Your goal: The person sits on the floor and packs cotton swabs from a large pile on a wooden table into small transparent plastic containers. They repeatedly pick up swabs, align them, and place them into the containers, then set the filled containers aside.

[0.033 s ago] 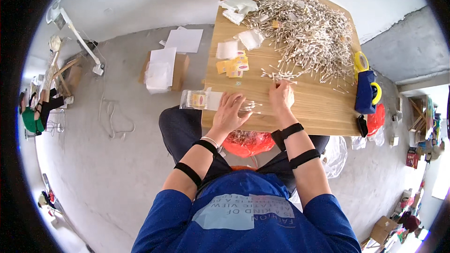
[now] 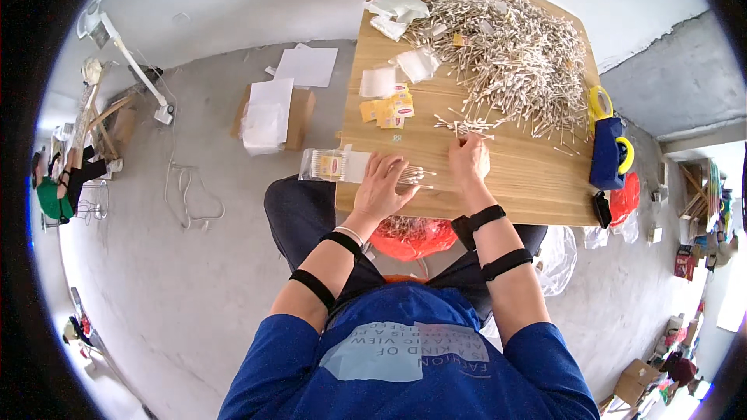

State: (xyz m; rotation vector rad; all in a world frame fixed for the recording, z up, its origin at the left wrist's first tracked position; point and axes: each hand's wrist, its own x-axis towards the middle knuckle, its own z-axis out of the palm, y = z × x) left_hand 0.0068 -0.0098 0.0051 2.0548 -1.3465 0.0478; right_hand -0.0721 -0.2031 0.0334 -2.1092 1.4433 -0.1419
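Grey-floored room, pale walls; wooden counter [image 2: 529, 175]. Loose cotton swabs [image 2: 521, 54] heaped toward its far right corner. Left hand [image 2: 379, 187] by the near left corner: fingers bent, close together, thumb apart, over a small swab bunch [image 2: 419, 175] whose tips poke out to its right; gripped or merely covered, cannot tell. Right hand [image 2: 469, 162], in over the near edge: narrow, fingertips drawn together at a thin scatter of swabs [image 2: 455, 124] beside the heap; whether any are pinched, cannot tell

Handling, as I judge it: left palm light, so the bunch neither rolls nor bends; right fingertips best on bare stems, few at a time, sparing the cotton; keep stems parallel and ends level

Counts: hands, two. Filled clear packet [image 2: 323, 165], one, jutting over the left edge. White slip [image 2: 356, 166], one, between packet and left hand. Flat whitish squares [image 2: 378, 83], two, near the left edge. Yellow cards [image 2: 389, 111], overlapping, several, no sure count. Yellow tape rolls [image 2: 625, 154], two, by the right edge. Swabs: beyond counting
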